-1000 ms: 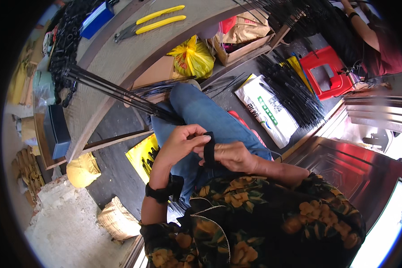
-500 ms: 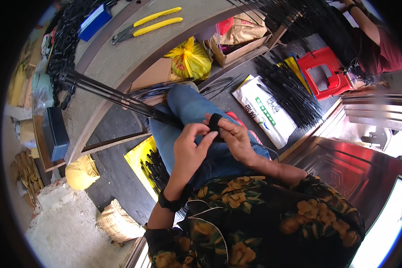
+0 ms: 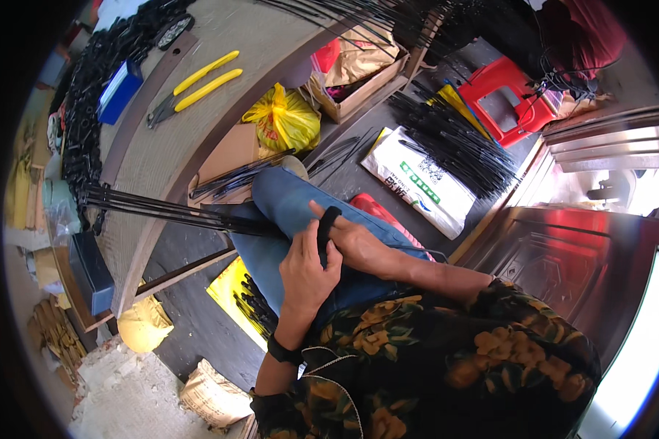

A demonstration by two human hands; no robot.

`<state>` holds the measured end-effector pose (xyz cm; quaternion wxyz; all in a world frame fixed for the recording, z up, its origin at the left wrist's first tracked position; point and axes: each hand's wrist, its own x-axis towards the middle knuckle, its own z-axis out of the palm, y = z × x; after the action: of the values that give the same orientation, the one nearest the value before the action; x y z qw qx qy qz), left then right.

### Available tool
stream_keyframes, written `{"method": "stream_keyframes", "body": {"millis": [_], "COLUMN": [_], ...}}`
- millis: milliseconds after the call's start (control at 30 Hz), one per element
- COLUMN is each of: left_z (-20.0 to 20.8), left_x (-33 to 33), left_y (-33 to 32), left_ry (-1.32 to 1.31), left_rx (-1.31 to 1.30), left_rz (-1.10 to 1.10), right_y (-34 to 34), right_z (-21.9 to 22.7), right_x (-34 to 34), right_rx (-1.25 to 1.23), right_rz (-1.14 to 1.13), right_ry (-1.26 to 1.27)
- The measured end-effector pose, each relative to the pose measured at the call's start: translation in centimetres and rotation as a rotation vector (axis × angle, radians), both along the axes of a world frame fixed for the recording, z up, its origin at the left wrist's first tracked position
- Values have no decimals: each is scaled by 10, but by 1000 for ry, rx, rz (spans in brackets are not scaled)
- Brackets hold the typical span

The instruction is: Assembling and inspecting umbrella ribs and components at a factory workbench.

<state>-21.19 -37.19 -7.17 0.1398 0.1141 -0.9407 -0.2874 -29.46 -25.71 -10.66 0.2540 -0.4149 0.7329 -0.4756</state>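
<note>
A black band stands up in a narrow loop between my hands, above my lap. My right hand grips it from the right, one finger stretched past it. My left hand closes on its lower part from the left, with the thumb bent up; the fingertips are partly hidden behind the band. Close to the left hand, a bundle of thin black rods reaches from the wooden table across my thighs. How far the rods run beneath the hands cannot be seen.
Yellow-handled pliers lie on the table near a blue box and a heap of black parts. More black rods rest on a white bag beside a red plastic stool. A person in dark red is at the upper right.
The view has shifted, so most surroundings sit differently in it. My left hand has turned more upright, its fingers now beside the band. The band stays between my hands.
</note>
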Motion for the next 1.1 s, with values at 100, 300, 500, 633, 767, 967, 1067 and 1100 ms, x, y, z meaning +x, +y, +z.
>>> {"method": "stream_keyframes", "body": {"millis": [100,300,500,633,767,967,1067,1100], "left_z": [-4,1,-4,-14,-11,-14,-9,-9], "left_x": [1,12,16,26,29,24,22,22], "left_y": [-2,-1,1,0,1,3,4,2], "left_ry": [35,-11,-90,19,-37,58,-15,-26], "left_rx": [-4,84,231,201,319,554,546,638], "left_rz": [-45,-57,54,44,89,175,193,223], "right_y": [-1,-15,-25,-25,-27,-31,-24,-24], "right_z": [-6,1,-21,-13,-8,-19,-16,-16], "right_x": [-11,-15,-15,-9,-8,-24,-27,-27], "right_rx": [-6,-143,-139,-15,-89,-208,-256,-254], "right_rz": [109,240,254,259,199,298,342,346], "right_ry": [130,-97,-17,-35,-105,222,304,301]}}
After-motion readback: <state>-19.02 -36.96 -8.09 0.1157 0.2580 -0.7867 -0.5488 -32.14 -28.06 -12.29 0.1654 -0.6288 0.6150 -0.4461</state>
